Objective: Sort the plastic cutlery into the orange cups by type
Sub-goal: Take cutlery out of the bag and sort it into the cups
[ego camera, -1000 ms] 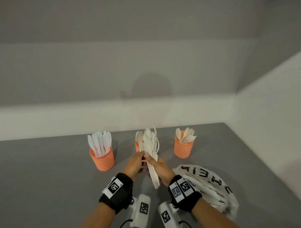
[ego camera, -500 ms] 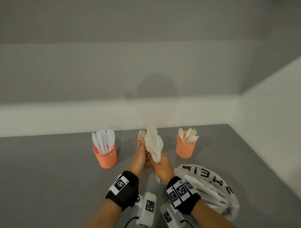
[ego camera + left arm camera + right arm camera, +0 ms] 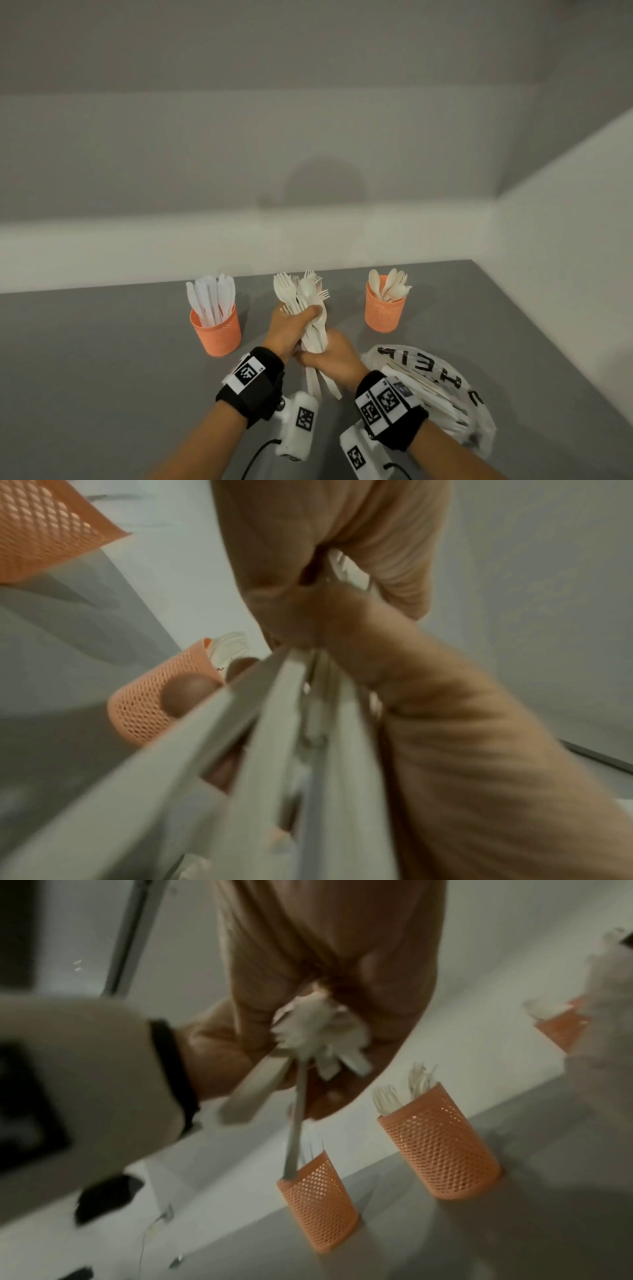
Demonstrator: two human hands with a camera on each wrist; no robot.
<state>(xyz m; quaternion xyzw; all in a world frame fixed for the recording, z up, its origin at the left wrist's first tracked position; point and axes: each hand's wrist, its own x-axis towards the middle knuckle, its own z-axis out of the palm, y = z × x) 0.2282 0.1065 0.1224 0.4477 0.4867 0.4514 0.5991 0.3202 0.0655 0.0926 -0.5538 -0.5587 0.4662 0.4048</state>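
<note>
A bundle of white plastic cutlery [image 3: 315,337] stands upright above the grey table, with fork heads and a spoon bowl at its top. My left hand [image 3: 289,329] grips it just below the heads. My right hand [image 3: 334,363] grips the handles lower down; their ends [image 3: 318,1031] stick out of the fist. The left orange cup [image 3: 215,329] holds knives and the right orange cup [image 3: 385,311] holds spoons. In the head view my hands hide the middle orange cup; the right wrist view shows it [image 3: 441,1148] with forks inside.
A white plastic bag [image 3: 435,387] with black lettering and more cutlery lies at the right, beside my right wrist. The grey table [image 3: 102,377] meets pale walls at the back and right. Both wrists wear black bands with cameras.
The left hand went from touching the bundle at its side to wrapping around it below the heads. The bundle has come more upright and the fork heads now fan out.
</note>
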